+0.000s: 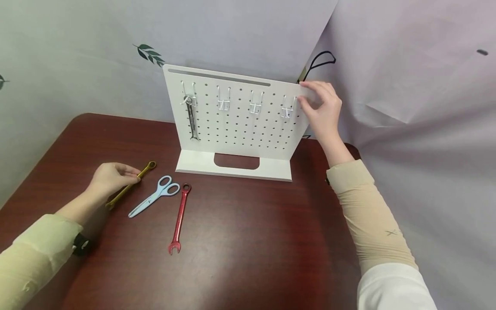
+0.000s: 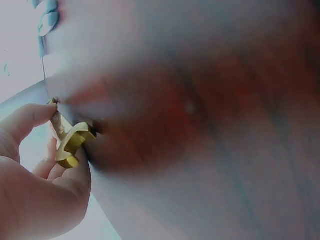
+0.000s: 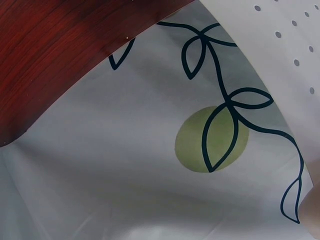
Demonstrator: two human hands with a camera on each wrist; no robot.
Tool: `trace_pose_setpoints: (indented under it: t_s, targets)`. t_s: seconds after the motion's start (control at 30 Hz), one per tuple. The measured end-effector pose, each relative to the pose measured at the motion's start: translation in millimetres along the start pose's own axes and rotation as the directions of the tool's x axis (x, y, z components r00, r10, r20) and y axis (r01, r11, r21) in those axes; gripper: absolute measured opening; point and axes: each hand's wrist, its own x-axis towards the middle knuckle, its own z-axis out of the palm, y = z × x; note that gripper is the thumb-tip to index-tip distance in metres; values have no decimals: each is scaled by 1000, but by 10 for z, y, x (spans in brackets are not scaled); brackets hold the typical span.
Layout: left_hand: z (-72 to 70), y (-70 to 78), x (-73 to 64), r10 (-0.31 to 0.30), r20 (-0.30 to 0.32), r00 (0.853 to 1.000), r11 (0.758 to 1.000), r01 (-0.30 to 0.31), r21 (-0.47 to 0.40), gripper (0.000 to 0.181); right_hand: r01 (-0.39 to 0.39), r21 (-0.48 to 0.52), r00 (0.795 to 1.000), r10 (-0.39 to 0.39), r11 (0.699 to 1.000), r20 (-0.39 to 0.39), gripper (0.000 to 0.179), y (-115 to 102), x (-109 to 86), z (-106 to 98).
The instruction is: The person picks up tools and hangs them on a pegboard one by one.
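Note:
At the left of the table, my left hand (image 1: 110,177) pinches a gold combination wrench (image 1: 125,189) between thumb and fingers. In the left wrist view its open-end jaw (image 2: 75,145) points toward the camera. My right hand (image 1: 325,110) holds the upper right corner of a white pegboard stand (image 1: 236,129), thumb on the front face and fingers over the edge. Only a sliver of that hand shows in the right wrist view. A silver wrench (image 1: 191,118) hangs from the leftmost of several white hooks (image 1: 255,105) on the board.
Light blue scissors (image 1: 153,198) lie just right of the gold wrench. Beside them, a red combination wrench (image 1: 180,219) lies on the dark wood table (image 1: 248,241). Behind the board hangs a pale curtain (image 1: 240,34) printed with leaves.

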Motion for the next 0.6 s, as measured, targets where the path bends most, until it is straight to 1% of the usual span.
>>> trace_pose_setpoints:
  t_s: [0.13, 0.27, 0.37, 0.43, 0.47, 0.53, 0.6]
  targets:
    - [-29, -35, 30, -16, 19, 1000, 1000, 16, -5, 34, 0, -6, 1000, 0, 1000, 0, 28, -1, -1, 0]
    - [-50, -58, 38, -54, 27, 998, 995, 55, -77, 38, 4, -8, 1000, -4, 1000, 0, 28, -3, -11, 4]
    - [-58, -16, 30, -72, 18, 997, 988, 73, -136, 42, 8, -7, 1000, -8, 1000, 1, 28, -8, -12, 3]
    - [-54, 44, 25, -76, 8, 997, 981, 76, -180, 44, 9, -5, 1000, -9, 1000, -3, 28, -10, -9, 2]
    - [-48, 81, 25, -73, 0, 997, 976, 71, -208, 41, 9, -6, 1000, -9, 1000, -3, 29, -12, -6, 1]
    - [-32, 162, 26, -60, -12, 998, 958, 55, -280, 28, 6, -6, 1000, -6, 1000, -6, 28, -10, -1, 1]
    - [-6, 254, 27, -32, -28, 999, 927, 19, -375, 10, 6, -11, 1000, -6, 1000, -5, 28, -7, 1, 0]
